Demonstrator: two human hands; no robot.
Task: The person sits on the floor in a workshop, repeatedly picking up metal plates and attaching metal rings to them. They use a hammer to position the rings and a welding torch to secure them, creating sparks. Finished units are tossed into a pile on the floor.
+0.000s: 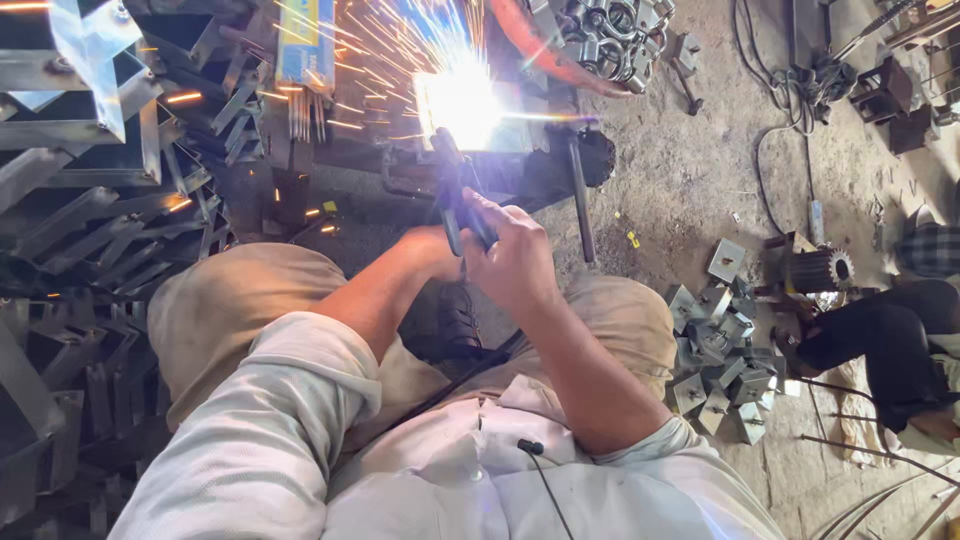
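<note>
Past the fingers, far off on the left, a big stack of grey metal frames (90, 200) fills that whole side. Out to the right of the fingers, another person's dark trouser leg (880, 345) rests on the dirt floor (690, 170). Between that leg and the fingers is a heap of small square metal plates (725, 345).

The right hand (515, 260) has its fingers (500, 222) curled tight around the dark welding holder (455, 190). The left hand (432, 250) sits just beside it, touching the same holder, but how its fingers lie I cannot tell. The holder pokes up from the fingers. At its tip is a very bright white spark (462, 100), and little orange sparks fly out from it.
</note>
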